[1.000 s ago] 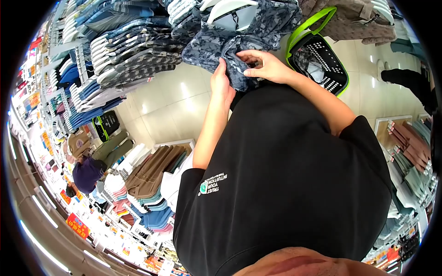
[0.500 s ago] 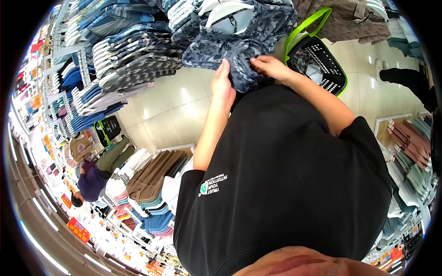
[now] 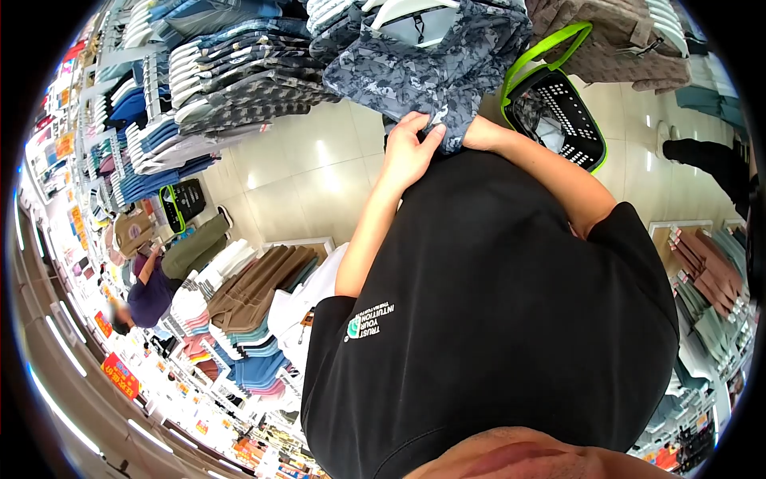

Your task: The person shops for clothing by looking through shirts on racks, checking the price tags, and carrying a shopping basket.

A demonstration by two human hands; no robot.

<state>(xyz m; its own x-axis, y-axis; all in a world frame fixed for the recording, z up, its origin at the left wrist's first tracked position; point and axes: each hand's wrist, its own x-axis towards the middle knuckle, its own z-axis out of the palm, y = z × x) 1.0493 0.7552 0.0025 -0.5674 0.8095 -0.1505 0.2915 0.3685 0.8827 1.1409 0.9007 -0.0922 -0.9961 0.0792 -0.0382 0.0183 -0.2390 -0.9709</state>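
Observation:
A blue-grey patterned shirt hangs from a white hanger at the top centre. My left hand pinches the lower edge of the shirt between thumb and fingers, near my body. Just to the right, my right hand is at the same lower part of the cloth; its fingers are hidden behind the fabric. The cloth between the two hands hangs down to the front of my black T-shirt.
A black basket with a green handle stands on the floor at the right. Racks of hanging shirts fill the upper left. Folded brown clothes lie lower left. A person in purple is at far left; another person's legs show at right.
My left hand has closed on the shirt's lower edge, and my right hand has slipped behind the cloth. The bunched cloth is now spread flatter. The person in purple has changed posture.

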